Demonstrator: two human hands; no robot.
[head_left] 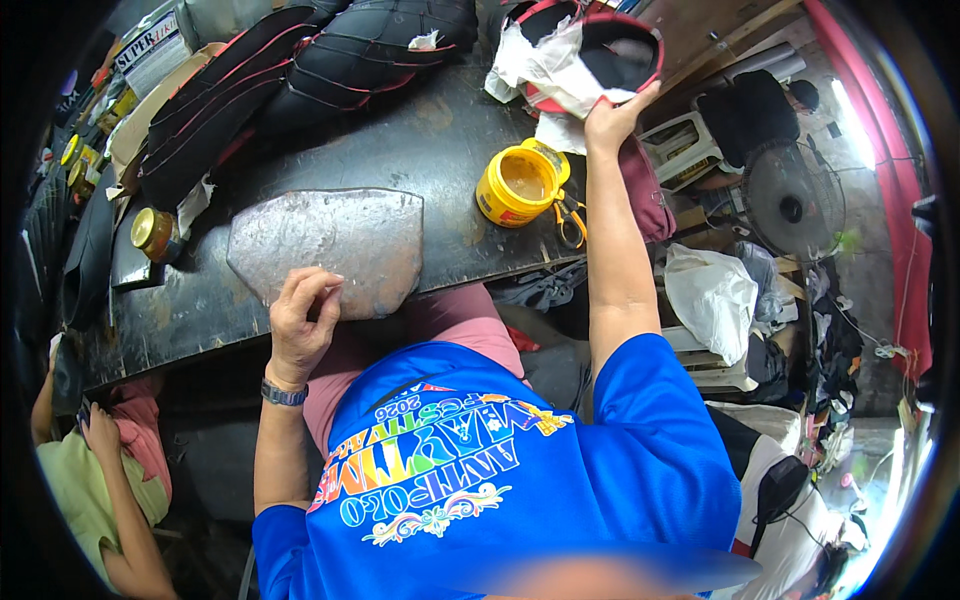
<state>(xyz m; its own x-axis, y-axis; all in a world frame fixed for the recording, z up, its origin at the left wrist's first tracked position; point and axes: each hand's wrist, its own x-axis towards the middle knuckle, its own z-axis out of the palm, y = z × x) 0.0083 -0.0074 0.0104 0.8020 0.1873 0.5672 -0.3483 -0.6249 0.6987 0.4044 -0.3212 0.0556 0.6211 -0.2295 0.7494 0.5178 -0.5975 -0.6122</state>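
My left hand point(305, 318) is above the near edge of a flat grey slab point(335, 245) on the black table, its fingers curled toward the thumb in a pinch. Whatever may be between those fingertips is too small to make out. At the far right, my outstretched right hand point(612, 125) grips the edge of a black piece with red trim point(622, 55). A crumpled white sheet point(550, 62) lies over that piece, close to my fingers. Below it stands an open yellow tub point(522, 185) of brownish paste. Orange-handled scissors point(571, 222) hang at the tub's side.
Black panels with red edging point(370, 50) are heaped across the back of the table point(440, 130). A yellow-lidded jar point(155, 235) stands at the left. Another person's arm point(120, 500) shows at lower left. A fan point(795, 200) and plastic bags point(712, 295) are off to the right.
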